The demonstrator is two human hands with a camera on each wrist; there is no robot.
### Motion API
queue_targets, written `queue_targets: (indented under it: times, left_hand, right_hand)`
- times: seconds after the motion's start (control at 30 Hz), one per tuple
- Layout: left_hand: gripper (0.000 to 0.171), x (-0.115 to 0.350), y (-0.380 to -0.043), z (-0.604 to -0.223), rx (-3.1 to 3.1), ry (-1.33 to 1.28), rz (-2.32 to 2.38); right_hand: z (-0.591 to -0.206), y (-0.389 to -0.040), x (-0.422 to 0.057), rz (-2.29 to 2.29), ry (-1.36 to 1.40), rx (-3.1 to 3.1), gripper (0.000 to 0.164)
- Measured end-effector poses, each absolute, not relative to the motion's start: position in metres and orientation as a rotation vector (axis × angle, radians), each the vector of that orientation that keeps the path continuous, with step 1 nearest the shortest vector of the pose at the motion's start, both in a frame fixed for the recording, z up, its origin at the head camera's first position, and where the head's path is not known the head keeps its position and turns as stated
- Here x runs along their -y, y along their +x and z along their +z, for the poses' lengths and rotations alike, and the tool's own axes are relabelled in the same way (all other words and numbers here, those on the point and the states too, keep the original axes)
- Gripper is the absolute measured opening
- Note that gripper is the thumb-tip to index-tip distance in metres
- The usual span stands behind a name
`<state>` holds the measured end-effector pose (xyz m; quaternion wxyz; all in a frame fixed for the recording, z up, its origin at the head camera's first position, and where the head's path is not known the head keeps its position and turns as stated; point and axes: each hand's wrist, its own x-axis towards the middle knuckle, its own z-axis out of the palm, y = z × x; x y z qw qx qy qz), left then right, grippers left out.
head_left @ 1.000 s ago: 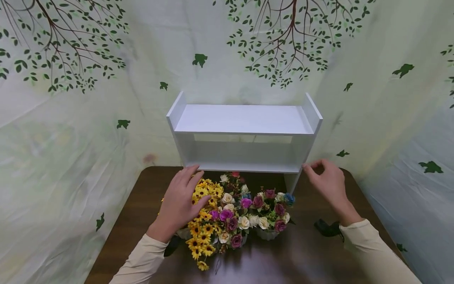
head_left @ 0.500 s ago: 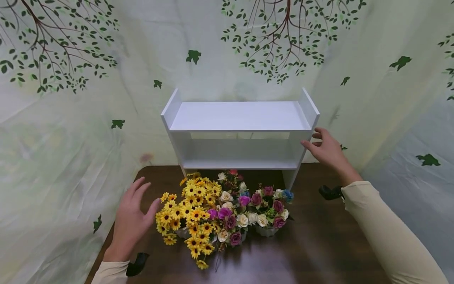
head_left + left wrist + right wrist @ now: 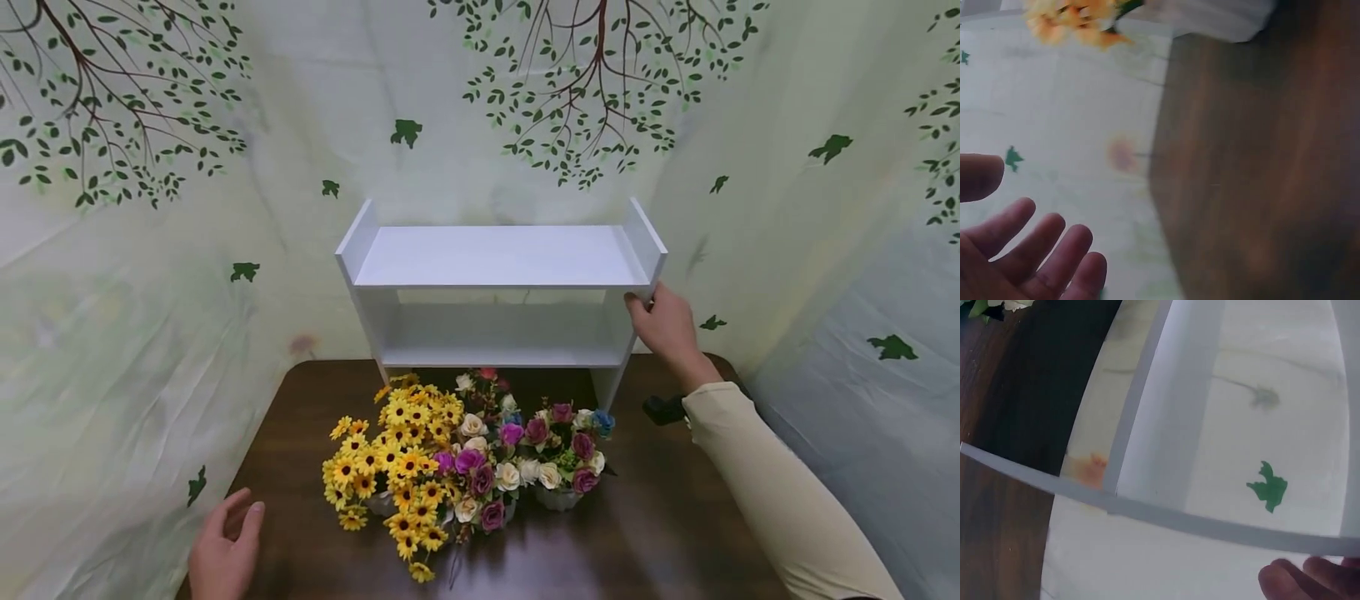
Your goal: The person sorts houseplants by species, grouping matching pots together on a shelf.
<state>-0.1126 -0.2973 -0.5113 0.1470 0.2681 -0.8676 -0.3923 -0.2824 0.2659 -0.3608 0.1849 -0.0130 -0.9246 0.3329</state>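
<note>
A white two-tier shelf (image 3: 502,257) stands at the back of the brown table. At its right side panel, my right hand (image 3: 669,329) grips the edge, thumb across the front and fingers on the outer side. In the right wrist view several fingertips (image 3: 1304,578) show right by the panel's edge (image 3: 1210,526); the thumb is out of that view. My left hand (image 3: 225,546) is at the lower left, holding nothing, its fingers relaxed and spread from the thumb. The left wrist view shows the same hand (image 3: 1035,256) beside the table's edge.
In front of the shelf cluster pots of artificial flowers: yellow daisies (image 3: 401,454) at left, mixed roses (image 3: 480,479) in the middle, more roses (image 3: 570,450) at right. The brown tabletop (image 3: 637,533) extends in front; a leaf-printed curtain (image 3: 480,100) hangs close behind.
My left hand has drawn back from the shelf's lower left, past the daisies, to the table's lower left. My right hand has risen along the right panel and closed on its edge.
</note>
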Motion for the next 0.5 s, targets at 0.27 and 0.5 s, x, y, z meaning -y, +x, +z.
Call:
queue_targets:
  times: [0.27, 0.5]
  left_hand:
    - [0.035, 0.266, -0.109, -0.545, 2.635, 0.726, -1.211]
    - [0.049, 0.236, -0.114, -0.561, 2.877, 0.521, -1.352]
  right_hand:
    - [-0.369, -0.290, -0.264, 0.884, -0.102, 2.536, 0.036]
    - [-0.373, -0.292, -0.260, 0.882, -0.098, 2.514, 0.036]
